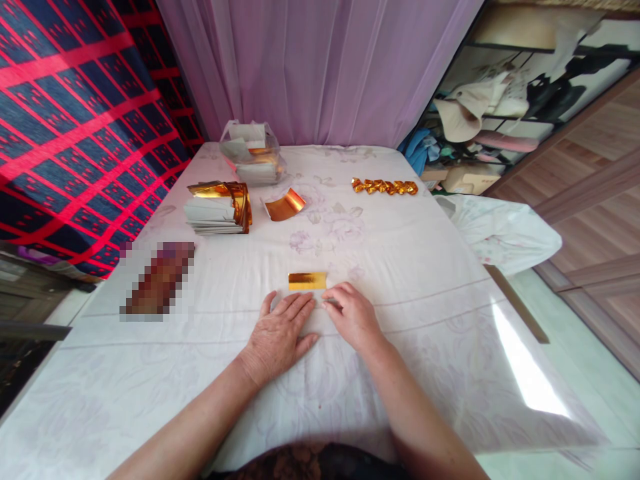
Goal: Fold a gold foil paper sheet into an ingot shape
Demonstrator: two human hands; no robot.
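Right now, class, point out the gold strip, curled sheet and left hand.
Gold strip [307, 281]: head view, middle of its shiny face.
Curled sheet [285, 207]: head view, middle of its gold side.
Left hand [276, 335]: head view, back of the hand.

Bright daylight all across the pale tablecloth [425, 260], soft shadows only, and there's a blazing white burst of glare at the near right! Reflections gleam off the gold strip [307, 281], dark streak on its left half. Over on the right, the shelves [500, 120] look soft and smeary; wide-angle stretch slants the wooden doors [590, 187]. And at left, coarse pixelation swallows one object [159, 280] whole.
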